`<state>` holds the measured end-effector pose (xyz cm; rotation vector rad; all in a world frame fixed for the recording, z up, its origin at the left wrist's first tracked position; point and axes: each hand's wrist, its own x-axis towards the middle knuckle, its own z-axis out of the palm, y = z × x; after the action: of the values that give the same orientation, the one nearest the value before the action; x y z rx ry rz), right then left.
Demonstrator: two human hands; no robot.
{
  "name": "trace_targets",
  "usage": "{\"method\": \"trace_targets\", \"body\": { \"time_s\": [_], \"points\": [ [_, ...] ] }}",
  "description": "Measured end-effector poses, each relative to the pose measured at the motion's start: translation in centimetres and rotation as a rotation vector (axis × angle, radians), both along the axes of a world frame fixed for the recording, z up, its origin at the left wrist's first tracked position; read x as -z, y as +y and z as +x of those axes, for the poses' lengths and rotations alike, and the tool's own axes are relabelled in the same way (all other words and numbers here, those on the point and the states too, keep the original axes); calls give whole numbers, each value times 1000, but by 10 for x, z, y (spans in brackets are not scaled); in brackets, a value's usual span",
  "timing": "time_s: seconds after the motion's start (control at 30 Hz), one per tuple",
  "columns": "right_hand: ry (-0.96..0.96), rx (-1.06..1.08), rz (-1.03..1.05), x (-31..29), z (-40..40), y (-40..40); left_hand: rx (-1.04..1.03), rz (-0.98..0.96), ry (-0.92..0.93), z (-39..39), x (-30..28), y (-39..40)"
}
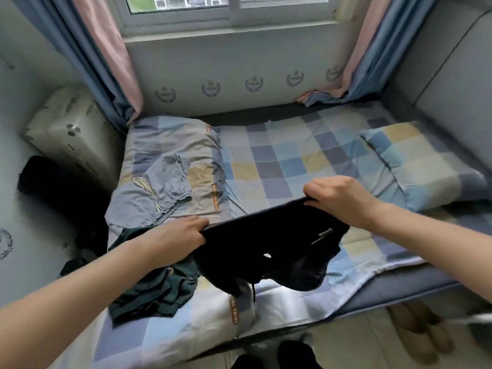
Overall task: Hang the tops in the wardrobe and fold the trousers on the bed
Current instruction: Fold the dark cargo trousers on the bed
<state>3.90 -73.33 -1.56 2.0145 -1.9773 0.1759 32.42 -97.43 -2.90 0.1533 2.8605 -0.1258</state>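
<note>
Both forearms reach in from the lower corners toward a black garment [269, 243] stretched taut above the bed [279, 166]. The left hand [178, 235] pinches one end of its straight upper edge, the right hand [340, 195] pinches the other, and the rest hangs down to the checked cover. A dark green garment [151, 288] lies crumpled just left of it. Pale blue drawstring trousers [162, 187] lie farther back, and a pillow [423, 161] sits to the right.
</note>
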Motion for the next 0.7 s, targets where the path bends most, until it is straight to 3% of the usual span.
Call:
{"method": "trace_targets", "body": {
  "time_s": [0.13,0.23,0.5,0.6,0.7],
  "points": [
    [-116,127,-9,-9,-33,53,-101,42,-196,-38,-18,27],
    [-230,228,29,4,-68,89,-26,101,-200,-66,-32,53],
    [-500,524,138,49,-144,136,-73,483,336,-159,-81,144],
    [-674,688,-87,56,-148,147,-49,511,474,-198,-92,181],
    [-854,504,-294,56,-128,160,-67,542,563,-227,-97,198]
  ]
}}
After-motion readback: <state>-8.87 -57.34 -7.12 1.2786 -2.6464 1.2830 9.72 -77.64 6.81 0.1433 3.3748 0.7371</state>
